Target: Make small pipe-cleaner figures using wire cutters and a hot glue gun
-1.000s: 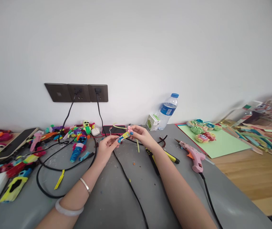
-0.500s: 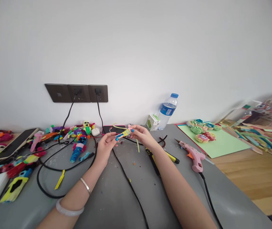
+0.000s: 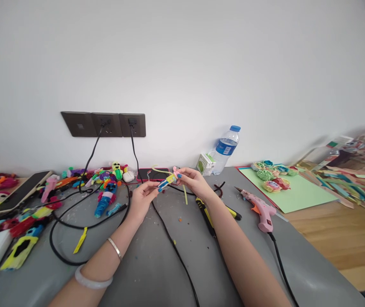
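Note:
Between both hands, above the grey table (image 3: 157, 264), is a small pipe-cleaner figure (image 3: 167, 182) in yellow, blue and pink. My left hand (image 3: 143, 198) pinches its lower, blue end between thumb and fingers. At the pink upper end, the thumb and fingers of my right hand (image 3: 193, 181) are closed on it. Thin yellow pipe-cleaner strands (image 3: 185, 194) stick out from the figure on either side. Black-and-yellow pliers (image 3: 206, 217) lie under my right forearm, partly covered by it. A phone with a pink edge (image 3: 153, 174) lies behind the hands.
Pipe-cleaner figures (image 3: 106, 198) and a looping black cable (image 3: 53, 238) lie at left. A pink glue gun (image 3: 259, 209) with its cord rests at right. A water bottle (image 3: 226, 149) and small carton (image 3: 205, 164) stand by the wall. Paper flowers lie on green paper (image 3: 304, 194).
The figure has tilted and turned slightly in my fingers, its lower end shifting a little right with my left fingertips. My right hand stays almost in place.

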Tool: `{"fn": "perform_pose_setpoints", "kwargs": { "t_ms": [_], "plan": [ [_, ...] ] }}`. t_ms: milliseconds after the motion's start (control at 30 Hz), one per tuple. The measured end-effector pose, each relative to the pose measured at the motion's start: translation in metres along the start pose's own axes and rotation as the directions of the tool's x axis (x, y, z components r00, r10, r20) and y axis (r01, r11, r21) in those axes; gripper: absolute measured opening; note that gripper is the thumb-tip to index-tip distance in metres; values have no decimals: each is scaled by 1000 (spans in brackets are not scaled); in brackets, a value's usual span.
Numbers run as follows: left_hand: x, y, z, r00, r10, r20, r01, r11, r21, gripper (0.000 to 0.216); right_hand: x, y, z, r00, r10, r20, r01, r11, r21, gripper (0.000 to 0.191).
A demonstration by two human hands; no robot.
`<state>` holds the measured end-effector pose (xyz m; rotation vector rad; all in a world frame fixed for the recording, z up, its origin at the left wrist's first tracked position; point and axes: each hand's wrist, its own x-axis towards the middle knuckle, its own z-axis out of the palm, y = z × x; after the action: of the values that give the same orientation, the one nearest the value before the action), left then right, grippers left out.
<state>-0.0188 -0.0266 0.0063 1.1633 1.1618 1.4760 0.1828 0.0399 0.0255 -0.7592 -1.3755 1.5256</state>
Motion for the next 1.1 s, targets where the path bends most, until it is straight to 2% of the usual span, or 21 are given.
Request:
{"fn": "perform_pose_setpoints", "kwargs": {
  "t_ms": [200,1100],
  "plan": [
    [-1,0,0,999,-24,23,24,1000,1,24,-1,0,-4,999,0,47,1,1000,-19,26],
    [-1,1,-1,998,-52,41,52,999,10,23,-1,0,-5,998,21,59,-19,999,-37,26]
  ]
}}
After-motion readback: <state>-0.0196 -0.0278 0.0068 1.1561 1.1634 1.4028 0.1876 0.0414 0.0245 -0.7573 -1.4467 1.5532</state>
